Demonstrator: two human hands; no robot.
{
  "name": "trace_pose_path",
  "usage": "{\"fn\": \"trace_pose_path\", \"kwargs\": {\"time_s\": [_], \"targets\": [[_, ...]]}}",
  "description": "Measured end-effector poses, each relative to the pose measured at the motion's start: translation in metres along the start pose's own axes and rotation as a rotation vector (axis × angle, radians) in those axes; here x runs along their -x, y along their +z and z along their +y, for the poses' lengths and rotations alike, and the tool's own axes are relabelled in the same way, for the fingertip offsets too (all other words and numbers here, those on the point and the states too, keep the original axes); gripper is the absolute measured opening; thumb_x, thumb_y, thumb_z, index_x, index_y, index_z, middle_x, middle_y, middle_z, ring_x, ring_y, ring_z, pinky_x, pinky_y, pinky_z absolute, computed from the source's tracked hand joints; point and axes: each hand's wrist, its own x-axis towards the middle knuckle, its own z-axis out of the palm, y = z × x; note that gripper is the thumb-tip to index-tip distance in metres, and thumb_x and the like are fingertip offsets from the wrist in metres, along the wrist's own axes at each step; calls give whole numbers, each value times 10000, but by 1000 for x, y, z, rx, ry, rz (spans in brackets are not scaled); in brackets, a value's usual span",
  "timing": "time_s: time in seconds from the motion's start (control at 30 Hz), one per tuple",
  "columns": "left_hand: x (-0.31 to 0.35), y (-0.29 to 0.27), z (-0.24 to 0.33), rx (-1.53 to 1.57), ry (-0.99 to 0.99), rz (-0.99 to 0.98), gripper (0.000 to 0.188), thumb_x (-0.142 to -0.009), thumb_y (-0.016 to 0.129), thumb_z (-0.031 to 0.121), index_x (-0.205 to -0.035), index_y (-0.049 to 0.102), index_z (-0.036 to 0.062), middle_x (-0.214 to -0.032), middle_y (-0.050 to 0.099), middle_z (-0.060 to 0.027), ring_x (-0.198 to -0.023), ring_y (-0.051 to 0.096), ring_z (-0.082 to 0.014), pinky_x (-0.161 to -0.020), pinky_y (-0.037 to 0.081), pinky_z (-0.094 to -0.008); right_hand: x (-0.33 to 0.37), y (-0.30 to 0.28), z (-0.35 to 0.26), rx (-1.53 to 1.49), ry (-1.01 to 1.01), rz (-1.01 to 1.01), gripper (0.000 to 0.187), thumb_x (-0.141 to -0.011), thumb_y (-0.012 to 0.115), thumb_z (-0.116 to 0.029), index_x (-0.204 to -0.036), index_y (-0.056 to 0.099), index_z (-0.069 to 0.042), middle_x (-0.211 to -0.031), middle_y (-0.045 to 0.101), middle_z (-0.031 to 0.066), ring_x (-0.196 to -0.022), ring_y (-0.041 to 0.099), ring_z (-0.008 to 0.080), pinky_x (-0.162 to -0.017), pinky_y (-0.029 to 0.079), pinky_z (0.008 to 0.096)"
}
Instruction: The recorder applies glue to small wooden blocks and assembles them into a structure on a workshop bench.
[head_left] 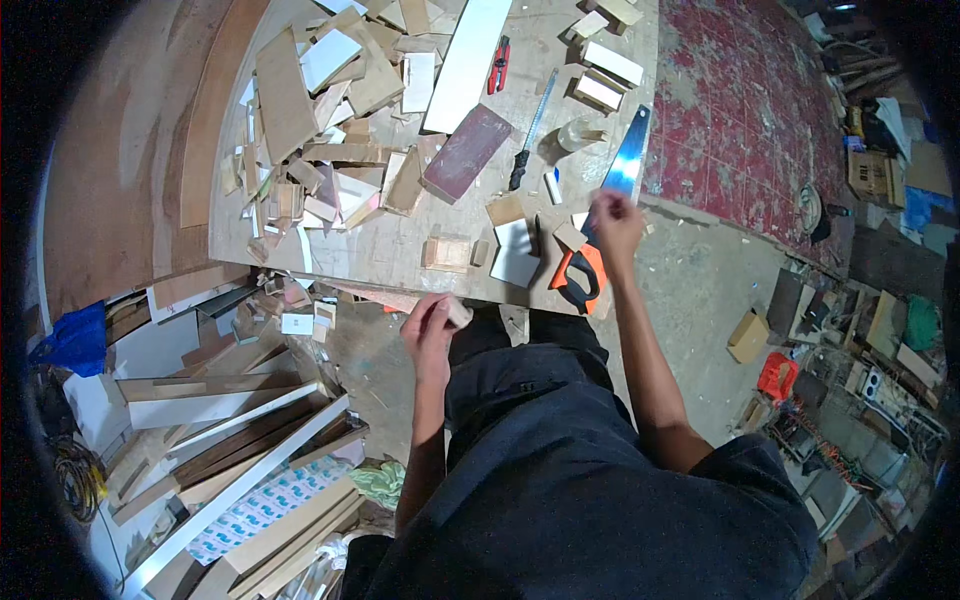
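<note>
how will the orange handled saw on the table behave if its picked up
The saw would probably bend a little, as its blade looks long and thin. It may feel heavier toward the bulky orange-and-black handle. Lying flat, it seems unlikely to roll.

Left forearm [428, 415]: bare, rising from the lower edge of the view with a slight inward lean; left hand [428, 332]: positioned close in front of the body, fingers [436, 310] bent and drawn together with the thumb in a pinch grip. Right forearm [645, 352]: bare, extended forward and angled inward from the bent elbow; right hand [618, 228]: set farther forward than the left, fingers curled, outline blurred; closure of this grip cannot be determined; the two hands stand well apart.
</note>
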Motion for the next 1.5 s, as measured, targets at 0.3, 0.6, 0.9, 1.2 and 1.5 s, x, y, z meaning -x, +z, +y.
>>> {"fn": "trace_pose_path", "kwargs": {"time_s": [0.3, 0.6, 0.9, 1.2, 1.5], "targets": [[11, -7, 18, 296, -212, 193, 264, -888, 610, 122, -1101, 599, -34, -884, 633, -97, -696, 646, -205, -581, 537, -290, -99, 5, -34, 504, -290, 54, 503, -715, 776, -368, -1116, 654, -89, -869, 663, 138, -771, 647, 264, -710, 505, 380], [21, -12, 22, 282, -151, 187, 272, -885, 599, 115, -1124, 603, -16, -947, 637, -78, -784, 642, -179, -657, 521, -289, -129, 6, -26, 683, -446, -7, 328, -786, 686, -376, -961, 710, -99, -864, 667, 135, -791, 646, 316, -696, 500, 400], [34, -3, 49, 264, -101, 110, 311, -857, 604, 25, -1167, 600, 1, -978, 620, -41, -848, 589, -96, -738, 510, -275, -108, -21, -60, 530, -349, 151, 375, -786, 683, -411, -951, 714, -76, -864, 683, 144, -782, 662, 308, -710, 507, 372], [51, -13, 35, 378, -115, 213, 325, -854, 590, -8, -1179, 579, -15, -1035, 612, -54, -908, 597, -119, -788, 516, -289, -62, -91, -54, -252, -113, 118, 249, -910, 620, -230, -989, 684, -3, -752, 655, 33, -556, 592, 80, -471, 429, 197], [43, -1, 3, 77, -148, 101, 316, -792, 639, -15, -1106, 597, -14, -934, 640, -66, -842, 623, -139, -748, 503, -264, -1, -114, -34, -432, 240, 36, 227, -914, 608, -259, -882, 644, -37, -768, 642, 24, -594, 617, 95, -499, 429, 212]]}}
